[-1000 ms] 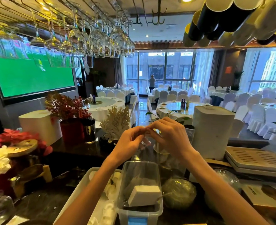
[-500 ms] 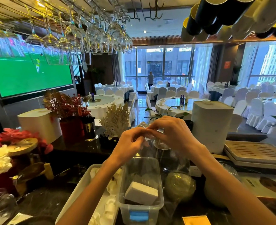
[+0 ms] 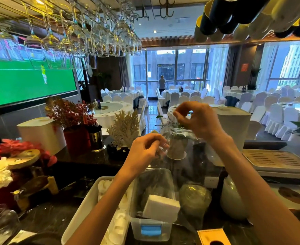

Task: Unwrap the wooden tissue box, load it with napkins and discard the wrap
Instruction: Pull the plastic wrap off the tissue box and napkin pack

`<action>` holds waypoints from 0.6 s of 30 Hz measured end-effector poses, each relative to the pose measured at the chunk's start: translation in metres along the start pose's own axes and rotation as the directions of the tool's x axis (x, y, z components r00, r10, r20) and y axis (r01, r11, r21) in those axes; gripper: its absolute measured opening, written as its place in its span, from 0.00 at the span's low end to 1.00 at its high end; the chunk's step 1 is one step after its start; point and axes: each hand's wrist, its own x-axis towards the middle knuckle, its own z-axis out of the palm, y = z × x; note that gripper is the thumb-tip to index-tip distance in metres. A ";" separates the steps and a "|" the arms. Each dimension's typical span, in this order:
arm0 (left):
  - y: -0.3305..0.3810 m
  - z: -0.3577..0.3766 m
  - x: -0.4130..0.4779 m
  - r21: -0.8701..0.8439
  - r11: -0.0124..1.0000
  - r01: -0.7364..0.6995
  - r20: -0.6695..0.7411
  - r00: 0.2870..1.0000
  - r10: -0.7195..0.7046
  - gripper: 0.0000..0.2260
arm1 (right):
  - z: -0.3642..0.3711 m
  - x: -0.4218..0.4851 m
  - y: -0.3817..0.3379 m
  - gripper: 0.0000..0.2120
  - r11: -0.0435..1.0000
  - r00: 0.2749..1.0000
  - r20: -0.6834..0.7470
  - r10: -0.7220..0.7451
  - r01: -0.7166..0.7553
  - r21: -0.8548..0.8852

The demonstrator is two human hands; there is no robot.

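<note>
My left hand [image 3: 145,149] sits at about 6 o'clock from frame centre, fingers curled and pinching one edge of the clear wrap [image 3: 189,156]. My right hand [image 3: 201,121] is higher, toward 2 o'clock from the left, thumb and forefinger pressed together on another edge of the same film. The film is stretched between the two pinches and hangs down across the counter behind them.

The wooden tissue box [image 3: 214,236] is at 6 o'clock, at the bottom edge of view, well apart from both hands; only its top with the dark slot shows. I cannot tell whether any film is still on it. No loose napkins can be identified with certainty.

Step in hand, as I judge it: gathering the loose wrap for disposal.

Hazards from this position:
- The hanging film passes just beside the small white plant pot [image 3: 177,147]. A quick sideways pull could snag the leaves and tip the pot.
- The lower tail of the film trails near the clear plastic bin [image 3: 152,225] and the white block [image 3: 160,208] resting in it. A snag there could drag the block.
- Thin film can slip from a two-finger pinch; losing either grip would drop it among the counter items.
</note>
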 end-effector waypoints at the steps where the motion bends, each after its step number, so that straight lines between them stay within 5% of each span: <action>1: 0.003 0.000 -0.001 -0.018 1.000 -0.005 0.002 1.000 0.005 0.10 | -0.006 0.005 0.002 0.09 0.998 0.999 0.006 0.038 -0.038 0.042; 5: 0.011 -0.001 0.003 -0.075 0.996 -0.041 -0.029 0.999 0.039 0.08 | -0.034 0.010 0.012 0.25 0.941 0.984 0.139 0.110 -0.148 0.305; 9: 0.021 -0.011 0.008 -0.141 0.988 -0.059 -0.081 0.996 0.048 0.08 | -0.059 -0.047 0.058 0.52 0.879 0.894 -0.097 0.438 -0.403 0.254; 12: 0.025 -0.021 0.011 -0.167 0.985 -0.044 -0.103 0.994 0.027 0.08 | -0.035 -0.087 0.067 0.64 0.550 0.748 0.238 0.619 -0.629 0.549; 14: 0.024 -0.027 0.014 -0.168 0.986 0.002 -0.118 0.993 -0.022 0.08 | -0.008 -0.091 0.062 0.59 0.282 0.698 0.431 0.572 -0.660 0.696; 16: 0.022 -0.031 0.016 -0.135 0.990 0.047 -0.196 0.978 -0.073 0.09 | 0.014 -0.084 0.057 0.49 0.264 0.714 0.445 0.540 -0.646 0.716; 18: 0.017 -0.039 0.014 0.202 0.979 -0.017 -0.388 0.917 0.096 0.19 | 0.030 -0.071 0.047 0.45 0.296 0.763 0.370 0.530 -0.575 0.763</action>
